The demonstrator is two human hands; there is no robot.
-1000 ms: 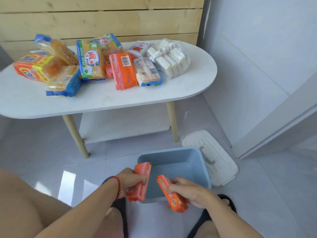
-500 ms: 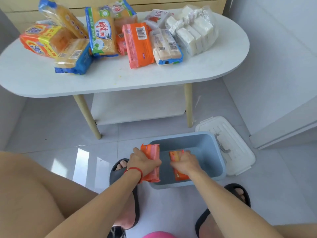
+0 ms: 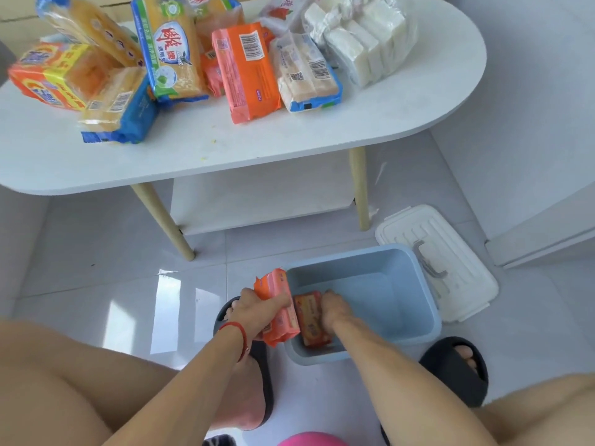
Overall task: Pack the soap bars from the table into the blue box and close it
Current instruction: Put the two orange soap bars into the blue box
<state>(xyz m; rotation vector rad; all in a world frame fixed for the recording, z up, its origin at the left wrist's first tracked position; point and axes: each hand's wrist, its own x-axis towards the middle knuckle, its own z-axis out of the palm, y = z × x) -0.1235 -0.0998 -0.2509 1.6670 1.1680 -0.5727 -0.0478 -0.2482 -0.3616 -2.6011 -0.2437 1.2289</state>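
The open blue box [image 3: 415,284] stands on the floor in front of my feet. My left hand [image 3: 257,307] grips an orange soap pack [image 3: 278,309] held upright over the box's left rim. My right hand [image 3: 335,309] is inside the box, pressing a second orange soap bar [image 3: 310,320] flat against the bottom near the left wall. Several more soap packs lie on the white table [image 3: 289,133]: an orange pack [image 3: 246,70], a green-and-yellow pack [image 3: 169,48], a blue-edged pack [image 3: 306,75], white bars in clear wrap [image 3: 363,40].
The box's white lid [image 3: 450,249] lies flat on the tiles, to the right behind the box. The table's wooden legs [image 3: 164,217] and its lower shelf [image 3: 264,201] stand behind the box. My black slippers [image 3: 457,368] flank the box. A white wall closes the right side.
Both hands moved down from above the box's near edge. The right hand's bar went from held over the rim to lying on the box bottom; the left pack now sits at the rim.
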